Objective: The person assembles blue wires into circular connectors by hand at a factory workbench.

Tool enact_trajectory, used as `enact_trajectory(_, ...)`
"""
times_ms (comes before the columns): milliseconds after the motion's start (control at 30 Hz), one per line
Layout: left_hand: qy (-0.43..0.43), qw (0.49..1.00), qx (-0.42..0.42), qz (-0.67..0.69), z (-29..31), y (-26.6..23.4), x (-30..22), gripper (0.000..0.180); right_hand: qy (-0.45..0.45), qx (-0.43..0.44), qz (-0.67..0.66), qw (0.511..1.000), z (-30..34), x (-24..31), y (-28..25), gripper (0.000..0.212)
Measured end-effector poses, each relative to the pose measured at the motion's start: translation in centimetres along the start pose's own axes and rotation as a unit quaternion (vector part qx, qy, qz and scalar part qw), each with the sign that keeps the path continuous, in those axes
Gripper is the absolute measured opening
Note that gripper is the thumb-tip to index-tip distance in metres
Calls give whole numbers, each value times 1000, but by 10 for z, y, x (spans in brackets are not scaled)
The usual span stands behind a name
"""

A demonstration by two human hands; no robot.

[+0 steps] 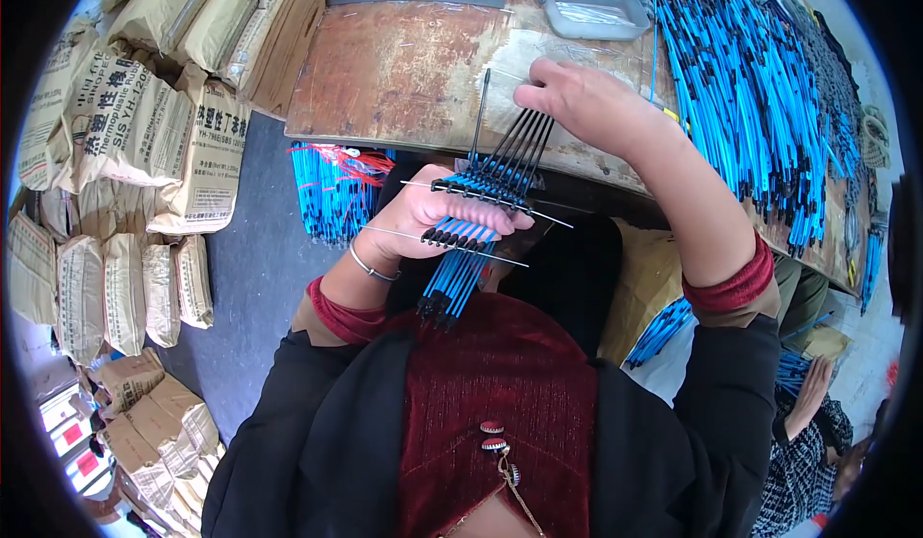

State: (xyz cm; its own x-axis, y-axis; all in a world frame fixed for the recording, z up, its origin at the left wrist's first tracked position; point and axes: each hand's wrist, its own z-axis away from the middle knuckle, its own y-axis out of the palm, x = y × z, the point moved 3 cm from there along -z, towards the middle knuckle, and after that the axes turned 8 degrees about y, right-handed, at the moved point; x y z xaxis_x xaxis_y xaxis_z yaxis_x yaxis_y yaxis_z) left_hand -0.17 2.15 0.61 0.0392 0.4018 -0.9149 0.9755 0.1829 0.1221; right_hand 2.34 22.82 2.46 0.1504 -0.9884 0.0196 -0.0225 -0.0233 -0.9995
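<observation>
My left hand (447,209) is wrapped around a bundle of thin blue rods (461,274) with black fittings, held above my lap. Two thin metal wires cross the bundle, an upper wire (553,219) and a lower wire (500,257), each running through a row of black fittings. Slim black rods (514,149) fan out from the bundle's far side. At their far ends, over the table edge, my right hand (572,96) is closed with its fingertips pinching; its fingers hide most of the tips. One black rod (480,115) stands apart to the left, its tip near a thin pale wire.
A worn wooden table (385,76) lies ahead, bearing a clear tray (596,14) of thin wires and a large pile of blue rods (745,86) at right. More blue rods (332,197) hang below the table edge. Paper sacks (125,115) stack at left. Another person's hand (812,394) shows lower right.
</observation>
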Motion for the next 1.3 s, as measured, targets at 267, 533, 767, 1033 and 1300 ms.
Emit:
enact_trajectory(267, -60, 998, -4, 28, -1, -1, 1, 17, -30, -11, 30, 999, -5, 1, -2, 15)
enact_trajectory(533, -67, 997, -11, 21, 2, -2, 6, 18, -39, -11, 46, 998, -4, 5, -5, 15)
enact_trajectory(767, -61, 998, 1, 15, -1, -3, 5, 18, -32, -15, 33, 999, -2, 3, -4, 14)
enact_trajectory(1033, -35, 999, 14, 8, -6, -6, 5, 18, -17, -12, 25, 999, -4, -4, 4, 14)
enact_trajectory(1300, -6, 1000, 14, 4, -9, -5, 2, 15, -45, -39, 68, 996, -6, 14, -6, 18)
